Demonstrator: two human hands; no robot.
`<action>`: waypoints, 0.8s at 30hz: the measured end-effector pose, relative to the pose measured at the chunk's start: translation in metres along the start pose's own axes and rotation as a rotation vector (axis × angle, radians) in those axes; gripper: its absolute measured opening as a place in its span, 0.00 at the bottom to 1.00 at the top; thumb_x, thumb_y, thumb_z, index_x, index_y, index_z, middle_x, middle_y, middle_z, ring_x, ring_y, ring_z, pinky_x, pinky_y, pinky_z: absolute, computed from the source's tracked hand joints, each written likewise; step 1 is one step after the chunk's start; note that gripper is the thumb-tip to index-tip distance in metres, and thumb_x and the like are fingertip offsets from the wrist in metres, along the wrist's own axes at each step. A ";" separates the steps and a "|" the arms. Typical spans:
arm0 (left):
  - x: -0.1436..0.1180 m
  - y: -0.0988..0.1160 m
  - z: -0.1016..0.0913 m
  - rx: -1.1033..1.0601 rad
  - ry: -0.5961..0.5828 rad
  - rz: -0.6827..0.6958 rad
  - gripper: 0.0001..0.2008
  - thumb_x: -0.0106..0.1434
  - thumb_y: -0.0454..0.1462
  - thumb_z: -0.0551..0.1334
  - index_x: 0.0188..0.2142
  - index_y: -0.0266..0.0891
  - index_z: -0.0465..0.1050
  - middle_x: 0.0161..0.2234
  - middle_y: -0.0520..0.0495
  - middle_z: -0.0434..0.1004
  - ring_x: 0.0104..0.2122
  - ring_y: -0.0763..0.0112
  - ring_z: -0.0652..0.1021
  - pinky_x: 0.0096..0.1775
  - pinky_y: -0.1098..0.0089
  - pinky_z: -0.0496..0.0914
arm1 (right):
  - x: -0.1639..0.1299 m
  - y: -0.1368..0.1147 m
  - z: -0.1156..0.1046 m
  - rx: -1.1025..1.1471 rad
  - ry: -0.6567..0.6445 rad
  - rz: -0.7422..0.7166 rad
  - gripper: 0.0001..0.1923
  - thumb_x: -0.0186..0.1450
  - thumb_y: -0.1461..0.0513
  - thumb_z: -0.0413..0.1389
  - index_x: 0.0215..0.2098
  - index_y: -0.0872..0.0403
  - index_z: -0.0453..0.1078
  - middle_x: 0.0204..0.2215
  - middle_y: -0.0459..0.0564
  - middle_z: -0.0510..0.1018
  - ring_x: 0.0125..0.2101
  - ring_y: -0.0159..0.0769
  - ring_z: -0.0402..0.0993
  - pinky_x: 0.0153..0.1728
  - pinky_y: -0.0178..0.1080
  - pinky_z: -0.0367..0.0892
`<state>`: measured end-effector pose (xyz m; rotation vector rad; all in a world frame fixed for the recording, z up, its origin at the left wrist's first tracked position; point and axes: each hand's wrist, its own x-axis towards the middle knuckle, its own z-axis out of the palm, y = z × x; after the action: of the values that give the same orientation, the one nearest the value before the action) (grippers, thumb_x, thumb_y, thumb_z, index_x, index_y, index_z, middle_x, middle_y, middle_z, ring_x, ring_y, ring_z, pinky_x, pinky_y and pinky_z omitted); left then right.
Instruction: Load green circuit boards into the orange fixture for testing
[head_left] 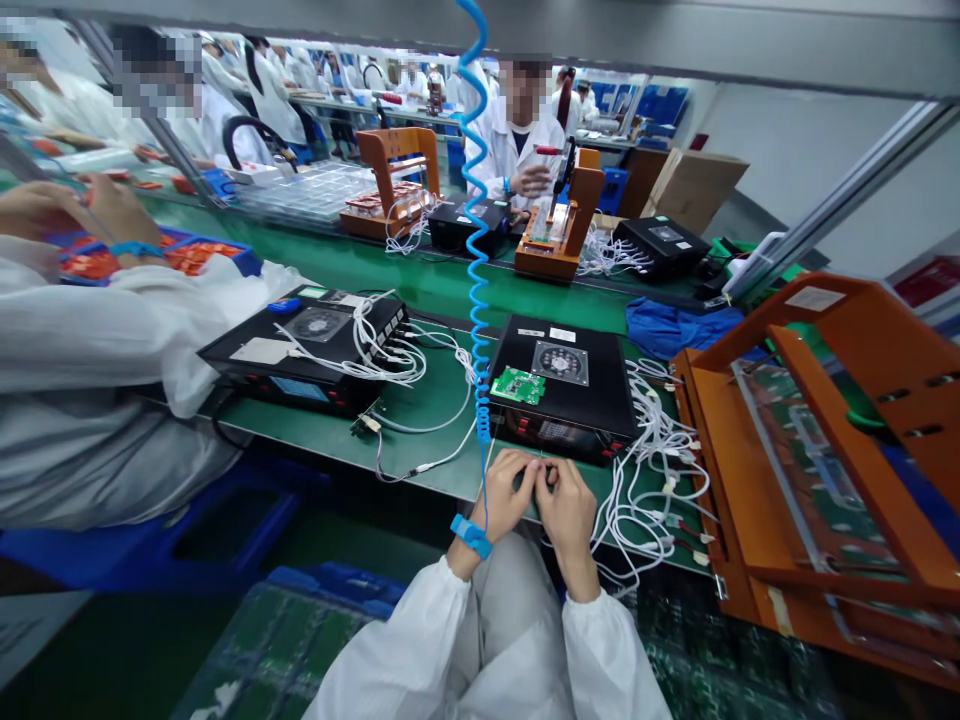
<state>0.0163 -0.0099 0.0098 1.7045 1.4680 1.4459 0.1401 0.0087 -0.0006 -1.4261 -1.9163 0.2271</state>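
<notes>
Left hand [507,492] and right hand [568,508] pressed close together at the near edge of the green bench mat [420,405], fingers curled inward, fingertips meeting over something small and dark [541,477] just in front of the black tester box [568,395]. Cannot tell what that pinched thing is, nor how firmly held; mostly hidden by the knuckles. Blue wrist strap [471,536] banded round the left wrist, soft and matte, tied to a glossy blue coiled cord [475,230] hanging straight down from above. White smooth coat sleeves at both wrists.

Flat, boxy tester, matte black, with a round grille on top and a small green circuit board [518,385] lying on its near left corner. Thin white cables [656,470] in loose tangled loops spilling right of the box, just beside the right hand. Orange hinged fixture [825,440], hard and slab-sided, further right. Second black tester [311,345] to the left, also draped in white leads, beside a neighbouring person's white sleeve [97,340]. Blue plastic bin [217,520] below the bench edge.
</notes>
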 end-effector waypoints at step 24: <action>0.000 -0.004 0.002 -0.013 0.047 -0.054 0.09 0.71 0.37 0.57 0.42 0.40 0.77 0.40 0.43 0.80 0.44 0.63 0.77 0.48 0.60 0.74 | 0.001 -0.002 -0.001 0.069 0.029 0.159 0.06 0.67 0.59 0.50 0.33 0.52 0.62 0.23 0.43 0.71 0.24 0.35 0.68 0.28 0.36 0.57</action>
<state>0.0164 -0.0083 0.0054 1.6209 1.5139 1.4730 0.1392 0.0085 0.0012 -1.5286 -1.7558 0.3420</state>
